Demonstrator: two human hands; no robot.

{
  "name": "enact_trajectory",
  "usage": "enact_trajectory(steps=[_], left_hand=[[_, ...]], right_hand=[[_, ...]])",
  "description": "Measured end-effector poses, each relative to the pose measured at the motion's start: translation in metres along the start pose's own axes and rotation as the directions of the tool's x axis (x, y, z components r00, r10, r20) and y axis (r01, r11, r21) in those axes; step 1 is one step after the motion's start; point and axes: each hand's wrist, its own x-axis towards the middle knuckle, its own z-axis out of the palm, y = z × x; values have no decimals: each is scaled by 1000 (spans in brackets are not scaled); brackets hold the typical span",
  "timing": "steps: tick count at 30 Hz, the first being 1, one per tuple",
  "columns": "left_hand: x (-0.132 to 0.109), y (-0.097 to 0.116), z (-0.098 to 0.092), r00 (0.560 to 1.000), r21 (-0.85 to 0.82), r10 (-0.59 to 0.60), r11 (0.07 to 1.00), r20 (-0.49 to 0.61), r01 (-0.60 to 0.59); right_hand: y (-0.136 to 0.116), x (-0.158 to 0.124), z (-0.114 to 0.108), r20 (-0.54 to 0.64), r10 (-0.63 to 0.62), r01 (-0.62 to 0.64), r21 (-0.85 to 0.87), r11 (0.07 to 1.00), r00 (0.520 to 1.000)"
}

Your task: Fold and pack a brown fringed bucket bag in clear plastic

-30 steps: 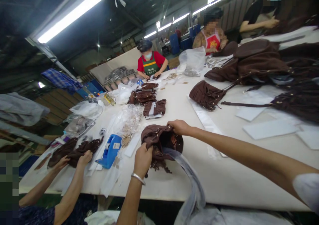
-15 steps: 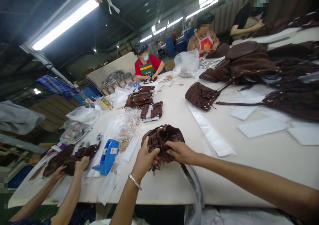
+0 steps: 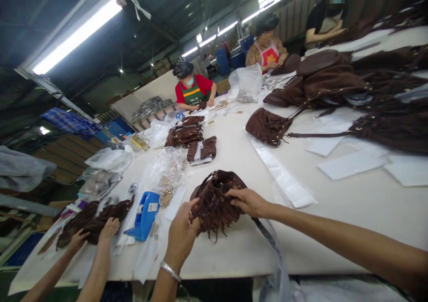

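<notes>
Brown suede, soft and fringed, makes up the small pouch-shaped bag (image 3: 216,199) lying near the front edge of the white table (image 3: 317,244), between the person's two hands. The left hand (image 3: 180,233), with a metal bangle (image 3: 170,270) on its wrist, is closed on the fringe at the bag's lower left. The right hand (image 3: 249,201) pinches the bag's rim on its right side.

The bag looks limp and light and would likely sag wherever it is unsupported. The firmer rim seems a surer hold than the loose fringe, which could slip or tangle.

A clear plastic sleeve (image 3: 272,253) hangs off the table edge under the right forearm. A blue tape dispenser (image 3: 145,215) stands to the left, and beyond it a co-worker's hands (image 3: 109,230) rest on another brown fringed piece (image 3: 90,217). Farther off lie a stack of folded brown pieces (image 3: 187,132) and a second fringed bag with a long strap (image 3: 267,126).
</notes>
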Motion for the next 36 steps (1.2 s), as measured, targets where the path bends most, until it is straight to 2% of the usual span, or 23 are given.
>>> enact_trajectory(steps=[2, 3, 6, 9, 11, 14, 17, 20, 24, 26, 28, 29, 31, 33, 34, 36], left_hand=[[3, -4, -7, 992, 233, 110, 968, -56, -94], [7, -8, -10, 989, 272, 124, 958, -86, -96], [22, -19, -10, 977, 153, 20, 988, -211, 13], [32, -16, 7, 954, 25, -59, 997, -294, 69], [34, -5, 25, 967, 21, -38, 999, -253, 44], [34, 10, 53, 996, 47, -7, 999, -90, 11], [37, 10, 67, 999, 68, 28, 997, 17, -29], [39, 2, 59, 999, 96, 18, 995, 51, -23], [24, 3, 16, 997, 167, -27, 986, 77, 14], [11, 8, -5, 988, 243, -69, 969, 139, 34], [0, 13, -19, 971, 315, -123, 948, 204, 54], [-5, 15, -21, 973, 338, -119, 940, 200, 46], [-10, 19, -19, 992, 338, -4, 940, 122, -38], [-9, 21, -11, 982, 288, 175, 939, 68, -187], [-7, 21, -7, 961, 235, 253, 933, 106, -272], [1, 20, 2, 895, 83, 359, 916, 266, -392]], right_hand=[[2, -1, -2, 23, -29, 28, 28, 999, 999], [3, -2, -3, 39, -44, 42, 44, 998, 998], [7, -4, -6, 82, -72, 66, 70, 995, 994], [13, -8, -7, 93, -76, 70, 67, 995, 993], [15, -10, -6, 88, -96, 91, 62, 994, 991], [14, -14, -3, 105, -175, 177, -12, 984, 979], [10, -16, -2, 155, -252, 269, -103, 957, 955], [7, -17, -7, 169, -279, 295, -77, 952, 945], [1, -12, -25, 191, -241, 225, 105, 969, 951], [-4, -7, -32, 220, -244, 196, 220, 956, 944], [-7, 0, -34, 244, -241, 167, 288, 943, 939], [-8, 3, -33, 258, -230, 150, 293, 944, 938], [-7, 9, -27, 300, -203, 126, 257, 958, 932], [-5, 12, -20, 348, -183, 114, 209, 971, 920], [-4, 13, -17, 366, -181, 114, 198, 974, 913], [-2, 14, -14, 382, -204, 130, 211, 969, 901]])
